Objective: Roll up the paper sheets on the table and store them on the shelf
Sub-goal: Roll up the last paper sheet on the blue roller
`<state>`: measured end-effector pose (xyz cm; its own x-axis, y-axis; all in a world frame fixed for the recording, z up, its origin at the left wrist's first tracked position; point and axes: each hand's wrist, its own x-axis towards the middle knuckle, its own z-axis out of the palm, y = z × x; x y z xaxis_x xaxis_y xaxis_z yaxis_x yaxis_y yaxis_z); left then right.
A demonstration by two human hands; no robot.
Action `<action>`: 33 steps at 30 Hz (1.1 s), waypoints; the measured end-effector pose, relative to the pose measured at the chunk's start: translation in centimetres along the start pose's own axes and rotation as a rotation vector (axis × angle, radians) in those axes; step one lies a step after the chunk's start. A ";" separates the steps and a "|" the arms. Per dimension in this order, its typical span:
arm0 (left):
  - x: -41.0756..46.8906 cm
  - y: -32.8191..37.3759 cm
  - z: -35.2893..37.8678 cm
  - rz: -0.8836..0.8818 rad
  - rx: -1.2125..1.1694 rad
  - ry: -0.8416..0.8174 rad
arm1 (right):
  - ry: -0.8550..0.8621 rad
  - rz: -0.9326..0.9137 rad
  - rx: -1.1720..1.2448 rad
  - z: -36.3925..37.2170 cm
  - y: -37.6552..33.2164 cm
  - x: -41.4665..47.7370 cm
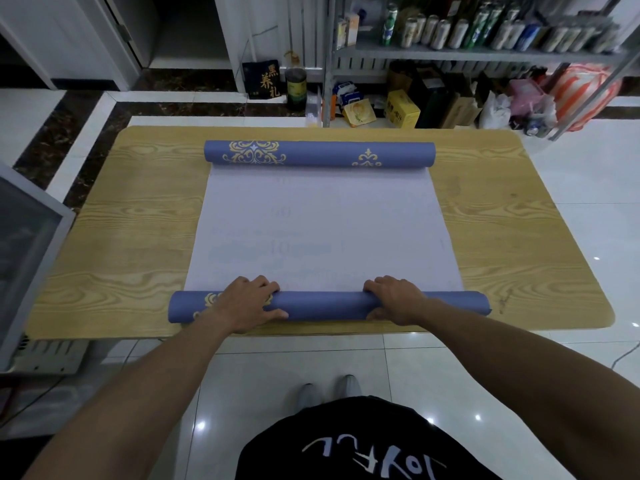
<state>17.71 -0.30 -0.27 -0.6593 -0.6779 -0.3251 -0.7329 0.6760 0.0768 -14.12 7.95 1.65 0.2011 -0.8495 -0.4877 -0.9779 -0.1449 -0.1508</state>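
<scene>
A paper sheet lies on the wooden table, pale back side up, blue with gold ornament on its outer face. Its far end is curled into a roll. Its near end forms a second roll along the table's front edge. My left hand grips the near roll left of its middle, fingers curled over the top, thumb on the near side. My right hand grips the same roll right of the middle in the same way.
A metal shelf stands behind the table, carrying several cans and bottles, with boxes and bags on the floor beneath it. A grey cabinet stands against the table's left end. White tiled floor surrounds the table.
</scene>
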 end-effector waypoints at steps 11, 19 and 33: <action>-0.9 1.5 1.4 -0.044 -0.025 0.072 | -0.028 0.004 0.055 0.1 0.5 0.0; -1.0 1.7 1.3 -0.076 0.017 0.068 | -0.004 -0.010 -0.036 0.9 0.6 0.1; -0.2 2.5 1.4 -0.018 0.022 0.084 | 0.052 -0.011 0.023 0.4 1.2 0.2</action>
<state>16.23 1.90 -1.31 -0.6583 -0.7115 -0.2459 -0.7417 0.6689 0.0503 -15.20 7.81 1.01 0.2078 -0.8730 -0.4412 -0.9740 -0.1432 -0.1754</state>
